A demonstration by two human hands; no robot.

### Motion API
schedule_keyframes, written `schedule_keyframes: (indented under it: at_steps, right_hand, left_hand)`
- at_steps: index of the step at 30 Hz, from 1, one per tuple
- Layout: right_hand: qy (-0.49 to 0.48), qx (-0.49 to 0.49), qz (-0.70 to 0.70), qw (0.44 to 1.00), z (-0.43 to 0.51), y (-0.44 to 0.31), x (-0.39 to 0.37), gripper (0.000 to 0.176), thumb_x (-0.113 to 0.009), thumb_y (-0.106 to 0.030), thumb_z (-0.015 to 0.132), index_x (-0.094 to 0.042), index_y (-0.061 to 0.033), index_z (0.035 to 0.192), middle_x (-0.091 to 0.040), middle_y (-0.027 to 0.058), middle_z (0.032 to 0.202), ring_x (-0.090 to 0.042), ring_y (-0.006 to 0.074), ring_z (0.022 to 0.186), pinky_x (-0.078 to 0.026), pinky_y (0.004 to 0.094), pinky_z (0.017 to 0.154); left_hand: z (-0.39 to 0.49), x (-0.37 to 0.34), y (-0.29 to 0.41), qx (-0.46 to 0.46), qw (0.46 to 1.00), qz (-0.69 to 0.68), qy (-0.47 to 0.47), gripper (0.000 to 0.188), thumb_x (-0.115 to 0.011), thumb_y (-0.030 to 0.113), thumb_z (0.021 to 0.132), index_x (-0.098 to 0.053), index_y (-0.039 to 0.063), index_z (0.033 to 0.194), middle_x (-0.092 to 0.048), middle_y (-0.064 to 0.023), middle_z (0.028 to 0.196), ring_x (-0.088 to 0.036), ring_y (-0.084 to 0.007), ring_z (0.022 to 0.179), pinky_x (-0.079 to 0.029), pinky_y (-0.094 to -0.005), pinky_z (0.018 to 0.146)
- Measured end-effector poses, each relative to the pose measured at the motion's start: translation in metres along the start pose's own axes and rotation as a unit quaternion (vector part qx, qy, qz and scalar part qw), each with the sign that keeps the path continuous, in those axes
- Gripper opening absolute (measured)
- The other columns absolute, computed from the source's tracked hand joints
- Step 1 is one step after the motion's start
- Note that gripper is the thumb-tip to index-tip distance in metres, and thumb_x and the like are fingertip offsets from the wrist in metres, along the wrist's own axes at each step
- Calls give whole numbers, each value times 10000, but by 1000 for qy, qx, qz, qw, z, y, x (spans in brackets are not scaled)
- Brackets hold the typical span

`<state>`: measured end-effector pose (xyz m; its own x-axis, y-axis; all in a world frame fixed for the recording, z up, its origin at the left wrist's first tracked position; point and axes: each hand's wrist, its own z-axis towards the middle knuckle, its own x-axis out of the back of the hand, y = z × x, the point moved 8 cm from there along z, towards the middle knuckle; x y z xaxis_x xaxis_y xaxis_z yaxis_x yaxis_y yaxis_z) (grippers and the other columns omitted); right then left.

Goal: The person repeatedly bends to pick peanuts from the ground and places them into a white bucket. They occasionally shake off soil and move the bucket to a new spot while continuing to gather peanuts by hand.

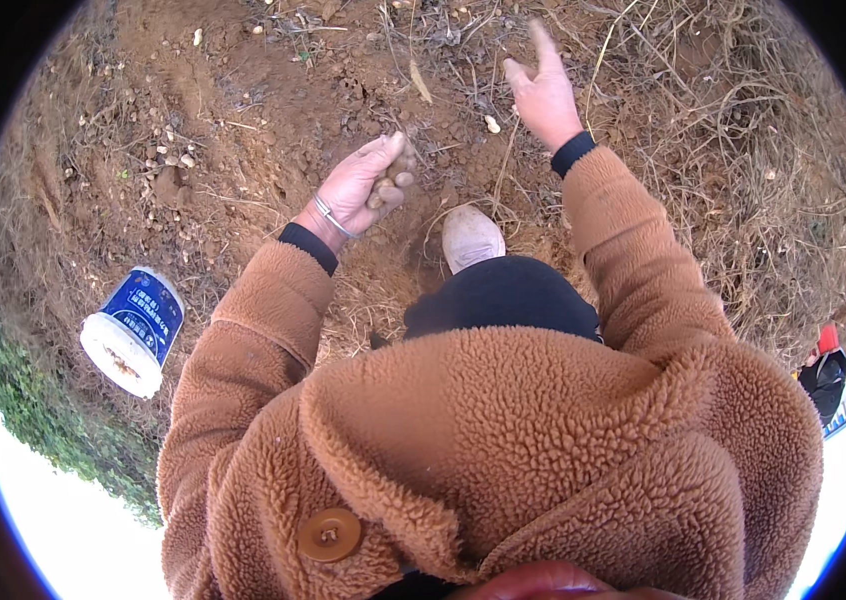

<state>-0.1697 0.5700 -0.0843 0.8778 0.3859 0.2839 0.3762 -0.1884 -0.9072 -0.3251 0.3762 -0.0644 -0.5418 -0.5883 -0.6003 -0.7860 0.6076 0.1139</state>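
Observation:
My left hand [354, 184], with a silver bracelet at the wrist, is raised over bare reddish soil. Its fingers curl around several small tan pieces that look like unshelled peanuts [387, 191]; soil-stained fingertips partly hide them. Farther to the right, my right hand [546, 97] reaches forward, palm down, holding nothing that I can see. Thumb and forefinger are spread apart, slightly blurred. Just below and left of that hand, a pale unshelled peanut [492, 124] lies on the soil. A loose cluster of peanuts [171, 156] rests on the ground left of my left hand.
A white bucket [139, 322] with a blue label bearing writing stands at the left, small brown pieces inside. Dry stalks [753, 142] tangle across the right side. My pale shoe [472, 238] is between my hands. A black object with a red part [824, 379] shows far right.

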Motion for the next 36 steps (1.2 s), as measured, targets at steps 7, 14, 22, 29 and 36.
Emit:
schedule_keyframes:
  at_steps: [7,14,22,29,36]
  right_hand:
    - [-217,-12,-379,899,-19,109,-9,347,-716,-159,826,-581,-80,1135,-489,196,1182,-592,392,1030,-479,446,914]
    - [-104,-87,-305,943,-10,118,14,183,-675,-97,856,-608,-42,1017,-540,158,1043,-617,342,951,-509,454,854]
    - [-251,36,-319,913,-35,89,-47,251,-643,-96,873,-530,-56,1095,-560,198,1065,-611,376,967,-506,429,864]
    - [44,112,-347,930,25,101,44,151,-568,-61,898,-564,-47,1048,-553,220,1048,-630,384,876,-522,448,793]
    - [34,51,-347,936,50,38,42,141,-570,-94,909,-590,-46,1040,-588,230,1043,-604,395,962,-492,460,856]
  left_hand:
    - [-14,36,-4,-2,992,19,127,336,-573,386,983,-541,92,823,-518,-7,703,-455,-77,523,-278,-151,382]
    - [-24,41,-7,9,981,110,162,317,-598,378,971,-558,102,819,-514,11,691,-485,-70,540,-321,-168,402]
    - [-26,40,-10,21,969,137,206,308,-540,347,1006,-548,102,821,-532,20,706,-476,-68,537,-292,-166,374]
    - [-25,34,-6,15,988,61,139,294,-545,339,1004,-553,98,835,-548,-14,754,-476,-86,578,-304,-163,394]
    - [-15,24,18,-36,995,-37,89,323,-532,381,1000,-580,69,927,-584,-39,805,-580,-140,666,-492,-208,505]
